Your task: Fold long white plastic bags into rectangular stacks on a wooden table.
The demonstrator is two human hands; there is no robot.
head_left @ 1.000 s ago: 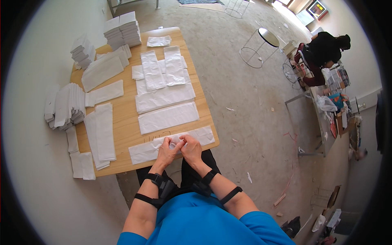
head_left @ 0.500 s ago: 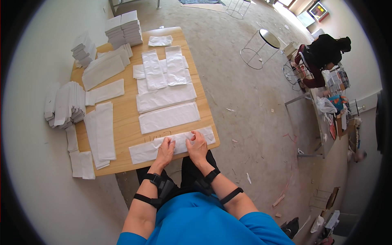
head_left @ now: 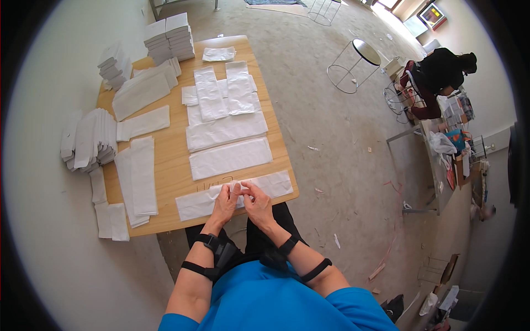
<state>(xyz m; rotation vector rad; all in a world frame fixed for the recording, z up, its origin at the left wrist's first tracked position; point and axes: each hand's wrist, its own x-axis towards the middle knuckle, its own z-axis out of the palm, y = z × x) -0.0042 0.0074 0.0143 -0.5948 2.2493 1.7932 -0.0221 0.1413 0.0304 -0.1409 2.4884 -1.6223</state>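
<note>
The wooden worktop [head_left: 171,165] is carrying rows of flat white bags. The long white paper bag [head_left: 234,196] is lying flat along its near edge, a bit crinkled in the middle. The left hand [head_left: 225,203] and right hand [head_left: 257,203] are both pinching its top edge there, fingertips meeting.

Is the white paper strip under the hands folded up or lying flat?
Mostly flat: the strip lies spread along the table edge; both hands pinch its middle.

A light wooden table [head_left: 171,165] carries flat white paper bags [head_left: 229,157] laid out in rows, with folded stacks [head_left: 168,36] at its far edge and more bundles [head_left: 88,138] along its left side.
</note>
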